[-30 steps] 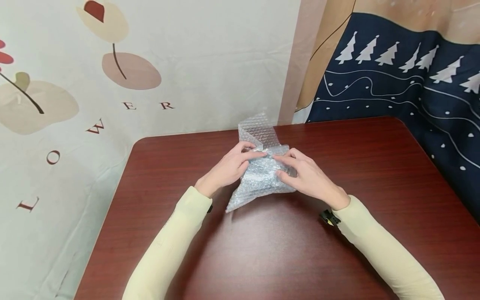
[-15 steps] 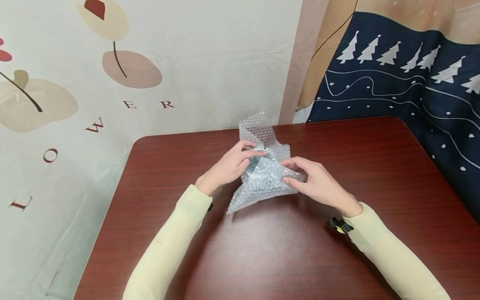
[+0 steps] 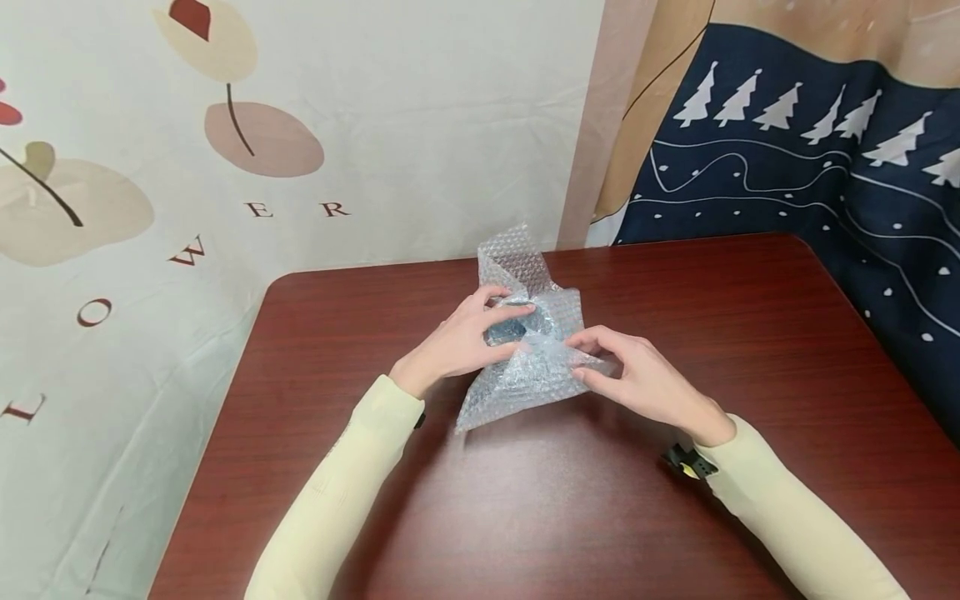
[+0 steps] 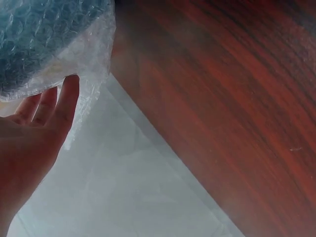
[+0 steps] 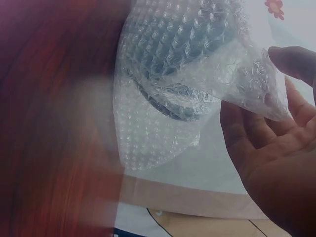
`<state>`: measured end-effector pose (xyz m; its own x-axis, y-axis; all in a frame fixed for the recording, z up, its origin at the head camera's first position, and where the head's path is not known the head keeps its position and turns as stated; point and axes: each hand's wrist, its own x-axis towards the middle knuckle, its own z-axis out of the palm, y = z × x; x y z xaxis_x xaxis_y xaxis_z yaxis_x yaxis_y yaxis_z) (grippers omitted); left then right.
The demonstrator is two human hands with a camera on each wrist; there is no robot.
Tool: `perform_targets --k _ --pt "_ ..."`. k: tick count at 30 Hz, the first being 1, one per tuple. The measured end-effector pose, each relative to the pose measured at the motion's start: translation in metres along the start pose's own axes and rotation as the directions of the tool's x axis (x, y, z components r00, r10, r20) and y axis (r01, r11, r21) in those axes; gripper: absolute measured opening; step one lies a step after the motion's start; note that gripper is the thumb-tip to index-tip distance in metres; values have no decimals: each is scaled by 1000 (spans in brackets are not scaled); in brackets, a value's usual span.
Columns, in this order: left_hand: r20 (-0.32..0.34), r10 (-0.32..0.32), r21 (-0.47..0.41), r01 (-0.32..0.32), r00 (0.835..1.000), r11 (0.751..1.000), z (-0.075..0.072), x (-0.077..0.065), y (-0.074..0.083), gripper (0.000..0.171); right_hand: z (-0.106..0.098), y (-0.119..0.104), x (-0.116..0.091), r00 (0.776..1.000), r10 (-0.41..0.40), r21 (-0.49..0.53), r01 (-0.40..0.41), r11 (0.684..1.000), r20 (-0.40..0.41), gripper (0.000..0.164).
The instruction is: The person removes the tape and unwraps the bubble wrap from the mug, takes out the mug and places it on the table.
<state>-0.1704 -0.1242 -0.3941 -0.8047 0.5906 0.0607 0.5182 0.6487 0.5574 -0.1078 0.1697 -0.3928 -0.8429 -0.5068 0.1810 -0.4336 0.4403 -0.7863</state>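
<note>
A piece of clear bubble wrap [image 3: 517, 385] lies on the table around a bluish-dark object [image 3: 506, 332] whose kind cannot be made out. In the right wrist view a dark curved rim [image 5: 165, 109] shows through the bubbles. My left hand [image 3: 465, 335] rests on the bundle's left side, index finger and thumb extended across it. Three of its fingers [image 4: 68, 101] touch the wrap's edge in the left wrist view. My right hand [image 3: 647, 377] pinches a corner of the loose flap at the right between thumb and fingers.
The reddish-brown wooden table [image 3: 525, 517] runs to a pale printed wall cloth [image 3: 420, 150] behind. A dark blue cloth with white trees [image 3: 765, 175] hangs at the right. One strip of the wrap [image 3: 517, 257] stands up near the table's back edge.
The right hand has drawn the flap back toward the near right, and the bluish object now shows. The left thumb has spread onto the folded wrap; the left hand otherwise stays in place.
</note>
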Motion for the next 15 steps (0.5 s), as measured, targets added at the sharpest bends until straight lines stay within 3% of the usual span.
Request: perform_targets --k 8,15 --pt "-11 1 -6 -1 1000 1000 1 0 0 59 -2 0 -11 997 -39 35 37 999 65 31" --pt "-11 13 -9 -13 1000 1000 1 1 -1 59 -1 1 -20 985 -151 -17 153 988 78 28"
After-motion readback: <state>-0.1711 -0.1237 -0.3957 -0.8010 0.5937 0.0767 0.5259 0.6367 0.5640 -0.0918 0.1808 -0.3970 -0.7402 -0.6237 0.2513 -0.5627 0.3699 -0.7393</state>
